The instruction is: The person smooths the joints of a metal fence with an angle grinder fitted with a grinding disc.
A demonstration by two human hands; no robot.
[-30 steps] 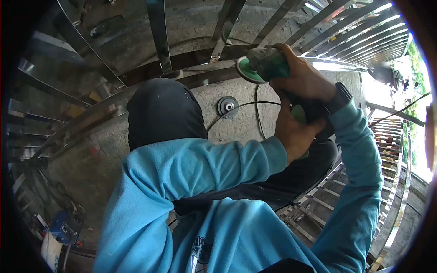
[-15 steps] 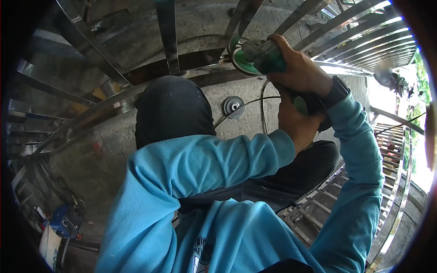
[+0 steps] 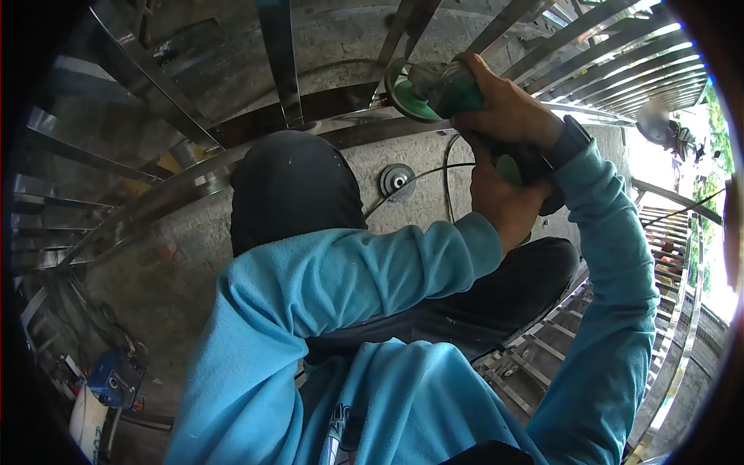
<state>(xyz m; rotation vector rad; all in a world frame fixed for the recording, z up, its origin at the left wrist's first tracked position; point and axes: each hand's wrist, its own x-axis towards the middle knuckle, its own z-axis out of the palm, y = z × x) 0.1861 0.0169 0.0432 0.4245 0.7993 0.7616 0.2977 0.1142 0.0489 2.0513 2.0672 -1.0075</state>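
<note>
An angle grinder (image 3: 456,91) with a green head is held at the upper middle. My right hand (image 3: 515,112), with a black watch at its wrist, wraps round the front of its body. Lower down, my left hand (image 3: 500,198) is closed round the dark rear part. The round green-edged disc (image 3: 413,97) at the tool's left end is beside a shiny metal bar (image 3: 341,99) of a frame; whether they touch is unclear.
A spare disc (image 3: 397,182) lies on the concrete floor (image 3: 186,279), with a black cable crossing it. Barred metal frames (image 3: 612,62) stand ahead and at the right. A blue machine (image 3: 114,378) sits at the lower left. My knee (image 3: 294,182) is near the bar.
Both hands and the grinder have shifted slightly up and left. The disc has tilted a little, showing more of its face. The grip looks the same.
</note>
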